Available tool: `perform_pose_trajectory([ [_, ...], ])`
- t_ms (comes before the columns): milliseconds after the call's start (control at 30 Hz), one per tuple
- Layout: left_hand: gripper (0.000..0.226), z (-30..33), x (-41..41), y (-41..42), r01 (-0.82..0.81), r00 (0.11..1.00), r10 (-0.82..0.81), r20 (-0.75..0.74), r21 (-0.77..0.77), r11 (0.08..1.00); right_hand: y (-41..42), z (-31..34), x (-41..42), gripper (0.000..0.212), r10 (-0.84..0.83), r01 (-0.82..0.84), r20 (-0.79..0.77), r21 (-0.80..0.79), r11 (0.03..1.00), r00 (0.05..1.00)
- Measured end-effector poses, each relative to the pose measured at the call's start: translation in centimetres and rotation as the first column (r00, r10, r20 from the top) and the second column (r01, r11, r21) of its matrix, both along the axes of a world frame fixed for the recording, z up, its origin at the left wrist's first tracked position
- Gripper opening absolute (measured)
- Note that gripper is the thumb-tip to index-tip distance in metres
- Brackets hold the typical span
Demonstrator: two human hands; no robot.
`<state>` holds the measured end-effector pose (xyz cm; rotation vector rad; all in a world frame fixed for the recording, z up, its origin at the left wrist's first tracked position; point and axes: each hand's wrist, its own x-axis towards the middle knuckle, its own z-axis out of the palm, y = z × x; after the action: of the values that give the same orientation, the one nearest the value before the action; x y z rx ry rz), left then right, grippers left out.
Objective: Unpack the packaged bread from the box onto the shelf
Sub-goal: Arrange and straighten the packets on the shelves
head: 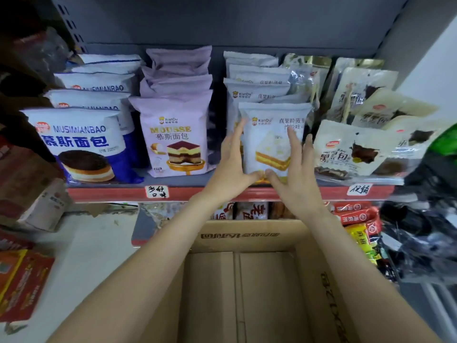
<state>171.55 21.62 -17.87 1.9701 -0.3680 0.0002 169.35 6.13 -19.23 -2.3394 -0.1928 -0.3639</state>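
Observation:
A white XianDu bread packet (270, 142) with a sandwich-cake picture stands upright at the front of the shelf (111, 193), heading a row of like packets. My left hand (232, 164) lies flat along its left edge with the thumb at its bottom corner. My right hand (296, 169) rests against its right front, fingers spread, its thumb touching the bottom edge. Neither hand is closed around the packet. Below my forearms, the cardboard box (247, 236) stands open, and only its bare bottom shows.
To the left stand rows of purple Mousse packets (176, 137) and blue Musimianbao packets (81, 144). Dark-printed bread packets (353, 147) lean at the right. A lower shelf holds red and yellow snack packs (356, 219). Cartons lie on the floor at the left.

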Motion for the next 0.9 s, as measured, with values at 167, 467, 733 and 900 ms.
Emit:
perform_pose_trajectory([
  [167,0.122,-1.4,2.7,-2.4,-0.033,0.997,0.025,-0.076,-0.107,0.994,-0.3,0.9,2.5,0.092,-0.016,0.036,-0.105,0.200,0.979,0.994],
  [467,0.112,-2.5,0.9,-1.7,-0.121,0.988,0.139,0.073,-0.209,0.970,-0.1,0.8,2.6,0.095,0.102,-0.083,-0.044,0.310,0.947,0.994],
  [733,0.121,-2.5,2.4,-1.8,-0.217,0.974,0.225,0.041,-0.137,0.966,0.0,-0.6,4.0,0.095,0.155,-0.101,-0.075,0.478,0.872,0.985],
  [900,0.125,-2.8,3.0,-2.0,-0.188,0.973,0.193,0.124,-0.050,0.981,-0.2,-1.5,4.7,0.089,0.142,-0.097,-0.061,0.477,0.874,0.988],
])
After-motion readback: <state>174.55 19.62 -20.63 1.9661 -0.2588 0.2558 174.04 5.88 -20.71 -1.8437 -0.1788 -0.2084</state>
